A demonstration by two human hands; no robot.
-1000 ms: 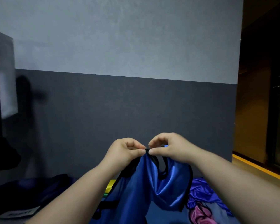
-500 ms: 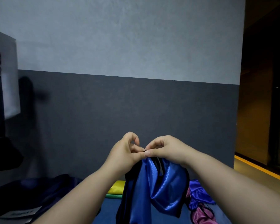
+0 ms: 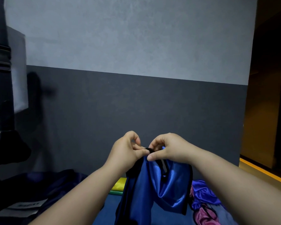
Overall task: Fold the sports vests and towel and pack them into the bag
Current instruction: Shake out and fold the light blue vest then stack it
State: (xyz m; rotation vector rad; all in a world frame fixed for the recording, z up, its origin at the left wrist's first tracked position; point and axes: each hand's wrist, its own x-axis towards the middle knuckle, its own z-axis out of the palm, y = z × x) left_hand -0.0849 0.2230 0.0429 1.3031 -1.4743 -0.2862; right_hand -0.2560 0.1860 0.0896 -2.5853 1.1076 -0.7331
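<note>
A person holds a shiny blue sports vest [image 3: 154, 192] up in front of a two-tone grey wall [image 3: 136, 78], both bare arms reaching forward from the bottom of the head view. The vest is satin-like, edged in black trim, and hangs in loose vertical folds with highlights along its creases; its lower part runs out of the frame.

The left hand [image 3: 125, 151] and the right hand [image 3: 170, 150] meet knuckle to knuckle at the top of the garment. The fingers [image 3: 154, 157] of both hands are curled and pinch the black-trimmed strap [image 3: 148, 149] between thumb and forefinger, so the vest dangles directly beneath the two grips, clear of the surface below.

Under it lies a blue surface [image 3: 110, 207]. A folded yellow piece [image 3: 119, 184] rests on a green one [image 3: 115, 192] just behind the hanging vest on the left. A crumpled purple vest [image 3: 201, 190] and a pink one [image 3: 203, 215] lie to the right. A dark navy heap [image 3: 55, 181] with a pale label [image 3: 28, 205] sits well to the left.
</note>
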